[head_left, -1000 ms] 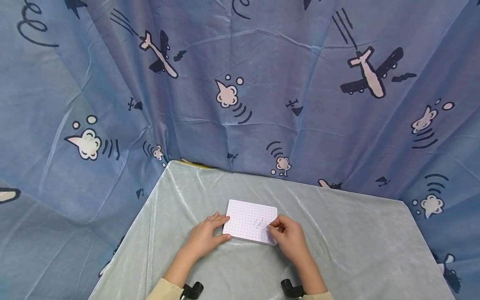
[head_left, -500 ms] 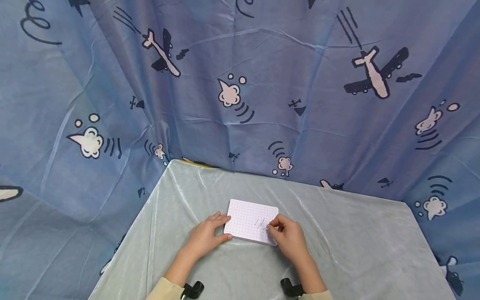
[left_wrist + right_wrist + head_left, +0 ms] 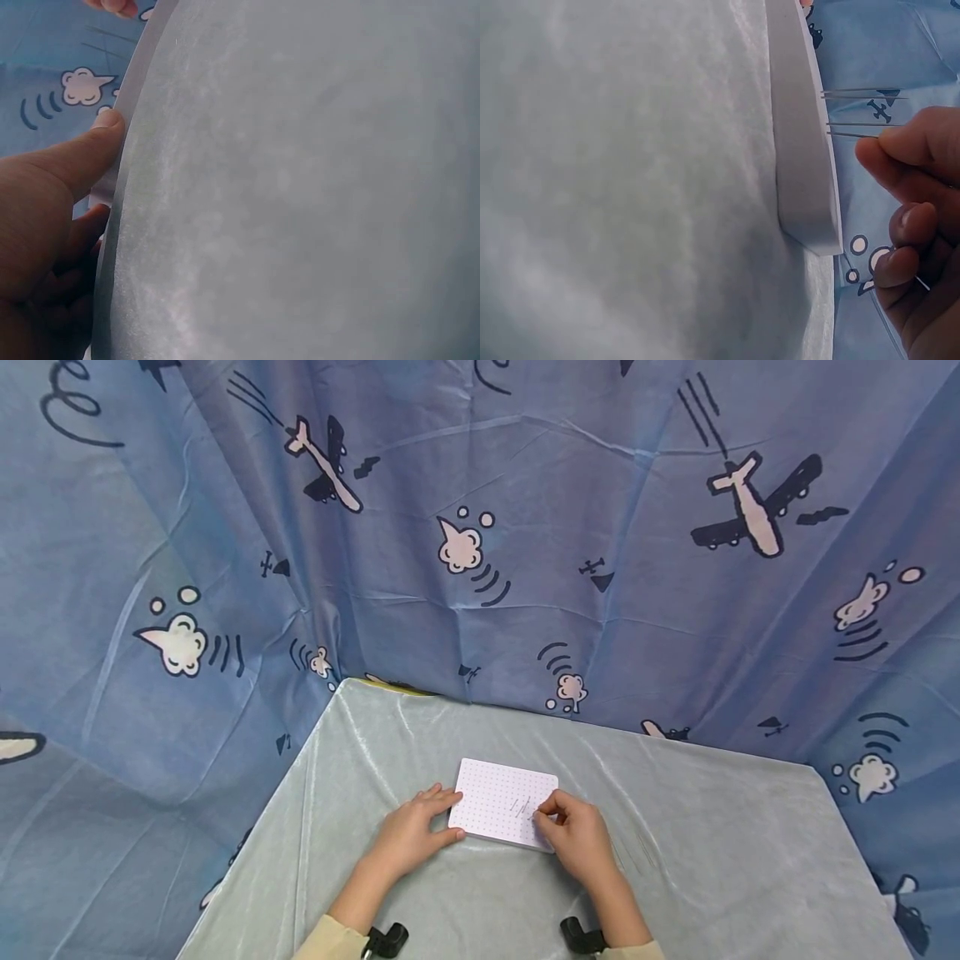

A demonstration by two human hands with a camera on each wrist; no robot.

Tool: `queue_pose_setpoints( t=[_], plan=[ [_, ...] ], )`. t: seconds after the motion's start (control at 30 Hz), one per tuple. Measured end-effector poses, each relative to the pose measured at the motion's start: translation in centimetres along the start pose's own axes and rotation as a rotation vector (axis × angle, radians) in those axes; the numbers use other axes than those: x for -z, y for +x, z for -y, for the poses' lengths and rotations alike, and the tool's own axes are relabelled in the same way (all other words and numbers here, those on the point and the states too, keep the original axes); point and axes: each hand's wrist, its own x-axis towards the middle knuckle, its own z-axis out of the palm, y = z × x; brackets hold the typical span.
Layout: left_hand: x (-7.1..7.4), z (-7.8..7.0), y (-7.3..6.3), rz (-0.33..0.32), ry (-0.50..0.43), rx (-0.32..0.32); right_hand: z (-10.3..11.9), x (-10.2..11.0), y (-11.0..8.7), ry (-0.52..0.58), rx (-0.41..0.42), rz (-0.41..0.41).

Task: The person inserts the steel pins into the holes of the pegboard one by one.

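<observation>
A white board [image 3: 487,793] with a grid of small dots or holes lies flat on the covered table. Several thin metal pins [image 3: 862,91] stand up out of its right part. My right hand [image 3: 581,839] pinches one more pin [image 3: 851,135] between thumb and forefinger, its lower end at the board's surface. Whether that end sits in a hole I cannot tell. My left hand [image 3: 408,835] rests at the board's left end, thumb on the near edge and fingertips at the left side. The right wrist view shows the board's thick side.
Faint thin lines [image 3: 645,852], perhaps loose pins, lie on the pale velvety tablecloth [image 3: 720,843] right of my right hand. A blue curtain [image 3: 525,543] with aeroplane prints hangs behind the table and at its sides. Black camera mounts [image 3: 387,941] sit at both wrists.
The head view has shifted very slightly. My right hand stays almost still with the pin at the board, and the left hand keeps its place on the edge.
</observation>
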Motion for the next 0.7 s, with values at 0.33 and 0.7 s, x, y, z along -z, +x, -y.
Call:
queue_pose_setpoints(
  t=[0.33,0.7],
  plan=[
    [0.1,-0.38,0.1,-0.014,0.0,-0.013,0.11,0.03,0.06,-0.043,0.007,0.002],
    [0.03,-0.29,-0.06,-0.008,0.006,-0.011,-0.4,-0.38,-0.12,-0.003,-0.033,0.003]
  ],
)
